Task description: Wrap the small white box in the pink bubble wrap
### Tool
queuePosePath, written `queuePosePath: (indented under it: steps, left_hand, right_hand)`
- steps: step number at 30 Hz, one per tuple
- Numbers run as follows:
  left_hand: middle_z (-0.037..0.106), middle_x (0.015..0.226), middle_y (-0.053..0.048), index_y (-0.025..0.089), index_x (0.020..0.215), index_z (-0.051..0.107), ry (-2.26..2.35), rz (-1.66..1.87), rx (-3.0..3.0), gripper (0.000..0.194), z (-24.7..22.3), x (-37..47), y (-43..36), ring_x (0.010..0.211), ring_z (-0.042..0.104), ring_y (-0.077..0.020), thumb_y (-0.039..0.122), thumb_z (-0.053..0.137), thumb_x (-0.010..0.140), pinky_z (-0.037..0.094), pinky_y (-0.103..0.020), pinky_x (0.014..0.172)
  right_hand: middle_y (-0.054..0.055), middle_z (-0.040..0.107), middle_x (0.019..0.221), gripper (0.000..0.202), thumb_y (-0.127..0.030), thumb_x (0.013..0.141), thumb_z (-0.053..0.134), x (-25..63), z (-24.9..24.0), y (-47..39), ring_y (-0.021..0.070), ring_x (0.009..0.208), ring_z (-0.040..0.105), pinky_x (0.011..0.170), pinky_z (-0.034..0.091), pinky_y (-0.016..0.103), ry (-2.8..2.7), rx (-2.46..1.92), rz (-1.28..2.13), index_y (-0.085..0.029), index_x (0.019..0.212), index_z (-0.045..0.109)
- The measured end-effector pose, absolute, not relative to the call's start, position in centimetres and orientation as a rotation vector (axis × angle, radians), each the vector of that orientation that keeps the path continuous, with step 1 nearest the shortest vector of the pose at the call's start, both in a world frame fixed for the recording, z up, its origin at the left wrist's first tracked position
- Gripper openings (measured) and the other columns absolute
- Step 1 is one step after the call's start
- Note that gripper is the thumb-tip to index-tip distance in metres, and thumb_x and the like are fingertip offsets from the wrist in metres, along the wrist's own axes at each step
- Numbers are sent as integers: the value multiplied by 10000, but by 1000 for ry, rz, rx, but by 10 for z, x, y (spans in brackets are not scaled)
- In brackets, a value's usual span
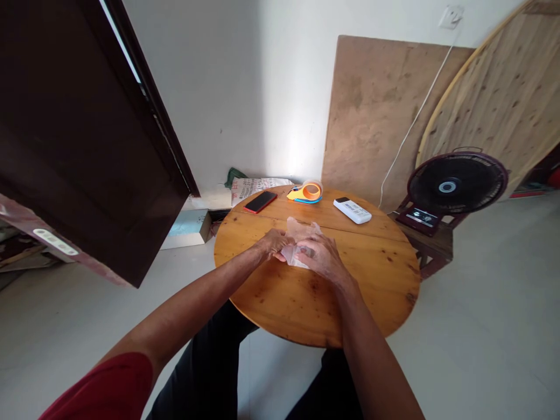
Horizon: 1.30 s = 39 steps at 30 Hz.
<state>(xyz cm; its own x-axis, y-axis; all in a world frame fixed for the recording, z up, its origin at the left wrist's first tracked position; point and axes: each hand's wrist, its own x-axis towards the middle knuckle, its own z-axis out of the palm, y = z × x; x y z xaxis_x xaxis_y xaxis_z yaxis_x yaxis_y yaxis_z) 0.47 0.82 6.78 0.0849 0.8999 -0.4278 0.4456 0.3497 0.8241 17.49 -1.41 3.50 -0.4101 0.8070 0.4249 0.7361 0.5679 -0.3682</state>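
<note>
A crumpled, translucent whitish plastic sheet [301, 228] lies at the middle of the round wooden table [371, 262]. My left hand [275, 243] is closed on its left edge, fingers bent and knuckles up. From the right, my right hand [324, 255] curls over the sheet, with the thumb and fingers pressed on its near part. The palm hides the sheet's right side. Whether anything is wrapped inside I cannot make out.
Along the table's far side lie a red-edged phone [261, 202], an orange tape dispenser [305, 191] and a white device with a dark end [352, 210]. A dark fan [447, 186] stands on a wooden stool [433, 248] at right. A dark door [87, 128] is at left.
</note>
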Motion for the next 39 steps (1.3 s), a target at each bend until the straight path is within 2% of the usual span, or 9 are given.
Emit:
queuePosePath:
  steps: [4,11,17,20,23,26,31,35,39]
  left_hand:
    - [588,543,29,121,761,583,1428,594,1243,73,72,8,5,446,547,-92,158,610,705,468,-202,449]
    - [578,516,25,128,664,539,1402,614,1348,152,73,19,5,457,544,-97,216,661,686,470,-210,449]
    - [648,642,-39,82,744,655,1173,577,1352,141,79,6,1,575,601,-129,161,563,673,533,-256,564]
    - [649,685,-27,89,828,672,1197,599,1464,205,71,5,-3,594,588,-116,131,531,684,506,-235,580]
    - [635,708,-5,111,861,694,1286,647,1784,210,58,9,-8,632,567,-108,175,538,735,450,-202,594]
    - [615,730,-7,146,805,711,1365,707,2154,171,51,13,-16,718,558,-126,235,570,767,429,-205,652]
    - [619,924,-68,174,814,718,1373,864,2442,174,40,18,-23,833,576,-168,244,559,820,458,-275,756]
    - [640,987,-91,165,830,704,1270,1130,2571,174,20,19,-21,928,575,-195,206,535,842,459,-346,874]
    - [657,1009,-89,161,922,684,1132,1324,2529,200,2,21,-19,961,588,-183,182,492,873,481,-349,896]
  right_hand:
    - [23,687,975,171,-309,773,595,173,38,-16,216,992,574,862,343,341,-2225,-1253,185,-238,898,687]
    - [48,688,999,396,-327,706,646,172,42,-17,234,969,592,880,385,355,-2152,-1270,263,-212,1085,619]
    - [91,667,1141,459,-275,739,594,179,44,-17,237,1020,606,883,433,349,-2128,-1265,447,-187,1189,584]
    - [123,611,1255,538,-257,745,571,184,49,-20,263,1130,567,939,421,379,-2086,-1313,546,-162,1274,540]
    - [111,612,1255,552,-228,737,555,186,50,-21,267,1154,551,966,411,396,-2047,-1333,573,-174,1286,540]
    - [74,672,1125,533,-183,716,524,186,47,-18,240,1047,603,915,447,368,-2008,-1337,583,-195,1247,571]
    - [39,704,1006,388,-164,715,472,191,40,-11,209,929,634,829,474,322,-1847,-1342,489,-223,1049,660]
    - [28,719,912,264,-226,753,469,198,38,-7,205,857,641,741,478,301,-1680,-1463,389,-242,924,669]
    - [19,713,869,179,-278,750,506,203,34,-4,205,847,632,732,465,302,-1646,-1577,322,-246,845,654]
